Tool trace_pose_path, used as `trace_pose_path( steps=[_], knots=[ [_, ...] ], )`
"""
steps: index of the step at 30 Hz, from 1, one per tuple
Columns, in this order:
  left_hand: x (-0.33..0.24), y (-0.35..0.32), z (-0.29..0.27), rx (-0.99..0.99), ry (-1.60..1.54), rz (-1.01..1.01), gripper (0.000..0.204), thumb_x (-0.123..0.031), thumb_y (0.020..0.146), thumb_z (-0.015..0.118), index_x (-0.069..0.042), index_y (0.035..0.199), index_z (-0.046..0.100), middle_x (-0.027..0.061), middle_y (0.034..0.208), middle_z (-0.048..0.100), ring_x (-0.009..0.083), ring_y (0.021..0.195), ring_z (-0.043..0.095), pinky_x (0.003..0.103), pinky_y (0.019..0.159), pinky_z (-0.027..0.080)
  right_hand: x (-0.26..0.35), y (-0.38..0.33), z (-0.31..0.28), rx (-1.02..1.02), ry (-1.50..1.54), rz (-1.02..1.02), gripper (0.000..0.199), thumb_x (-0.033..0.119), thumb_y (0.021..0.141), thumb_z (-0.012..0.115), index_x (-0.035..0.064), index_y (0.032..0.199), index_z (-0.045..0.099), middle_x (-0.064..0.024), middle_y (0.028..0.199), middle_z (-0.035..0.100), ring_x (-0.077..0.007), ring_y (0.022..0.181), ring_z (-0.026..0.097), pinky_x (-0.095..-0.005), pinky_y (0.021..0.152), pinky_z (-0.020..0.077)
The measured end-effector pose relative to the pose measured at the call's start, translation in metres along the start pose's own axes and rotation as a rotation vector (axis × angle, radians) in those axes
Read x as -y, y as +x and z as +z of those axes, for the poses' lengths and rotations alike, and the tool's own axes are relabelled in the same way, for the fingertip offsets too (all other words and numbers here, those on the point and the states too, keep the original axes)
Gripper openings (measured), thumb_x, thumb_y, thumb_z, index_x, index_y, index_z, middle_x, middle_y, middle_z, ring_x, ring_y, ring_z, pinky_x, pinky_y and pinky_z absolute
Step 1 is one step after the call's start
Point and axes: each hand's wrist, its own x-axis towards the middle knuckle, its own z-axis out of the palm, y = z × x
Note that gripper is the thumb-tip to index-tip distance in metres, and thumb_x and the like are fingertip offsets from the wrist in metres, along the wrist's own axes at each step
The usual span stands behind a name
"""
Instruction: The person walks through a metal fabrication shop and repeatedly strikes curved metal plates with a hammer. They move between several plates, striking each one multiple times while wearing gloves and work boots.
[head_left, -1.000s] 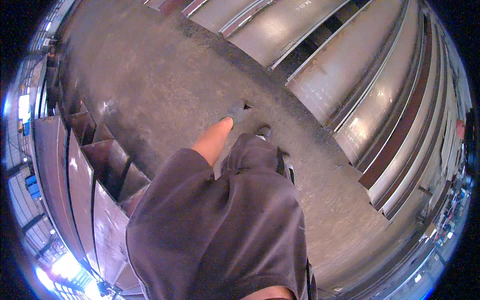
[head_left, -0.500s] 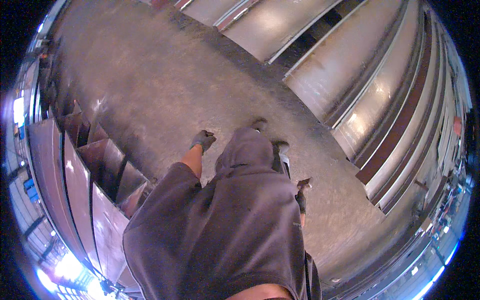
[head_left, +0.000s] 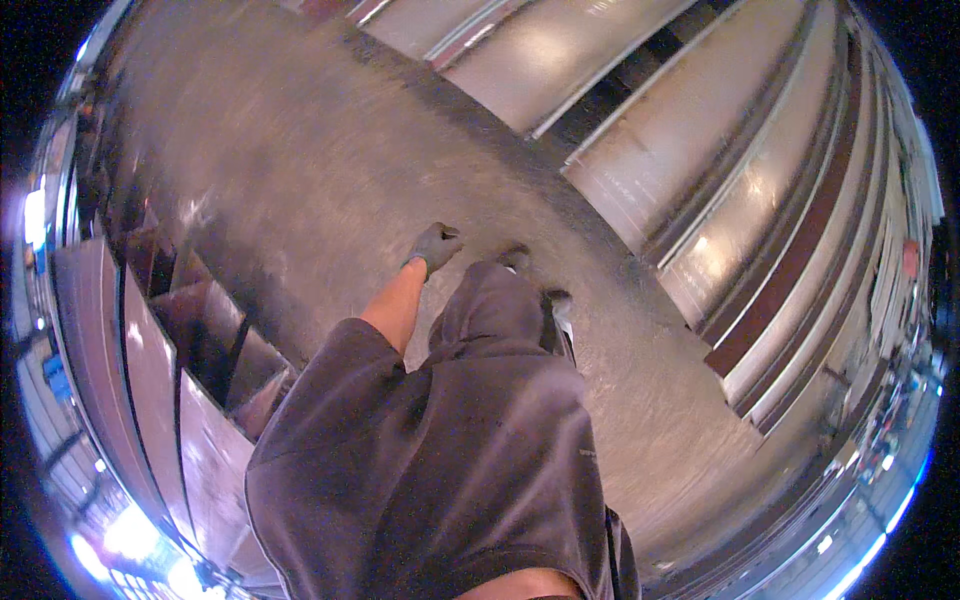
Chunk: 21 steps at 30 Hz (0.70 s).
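Observation:
My left hand [head_left: 437, 247], in a dark grey glove, is held out ahead of my body over the brown floor [head_left: 330, 190]. Its fingers are curled closed, and nothing shows sticking out of them. My right hand is out of sight, hidden by the dark sweatshirt [head_left: 430, 450] that I wear. The shoes [head_left: 515, 257] below me are partly covered by my clothing.
Long steel beams [head_left: 660, 140] lie side by side along the right, with dark gaps between them. On the left stand brown metal plates [head_left: 150, 350] with angled pieces [head_left: 205, 310] beside them. Bright lamps [head_left: 130, 530] glow at the lower left.
My left hand has swung forward and slightly right, showing more forearm. My right hand, seen earlier beside my right hip, has gone out of sight. The beams have shifted slightly in view.

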Motion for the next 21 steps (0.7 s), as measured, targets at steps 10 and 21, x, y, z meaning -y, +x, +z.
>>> trace_pose_path(
  steps=[10,21],
  knots=[
    [0.010,0.015,0.011,0.132,0.128,0.038,0.049,-0.026,0.081,0.074,0.002,0.121,0.066,0.0142,0.095,0.072,0.0205,0.082,0.068,0.037,0.075,0.055,-0.019,0.011,0.012,-0.031,0.065,-0.140,0.044,0.051,0.101,0.058,0.0090,0.113,0.064,-0.0053,0.065,0.056,-0.0212,0.049,0.050,-0.0371,0.045,0.0386],
    [-0.022,0.000,0.005,0.172,0.165,0.007,0.049,-0.024,0.080,0.074,0.004,0.119,0.066,0.0108,0.090,0.071,0.0181,0.074,0.066,0.034,0.068,0.053,-0.056,0.015,0.039,-0.065,0.004,-0.142,0.035,0.039,0.107,0.050,0.0108,0.122,0.065,-0.0085,0.069,0.059,-0.0214,0.053,0.054,-0.0395,0.048,0.0409]
  ],
)
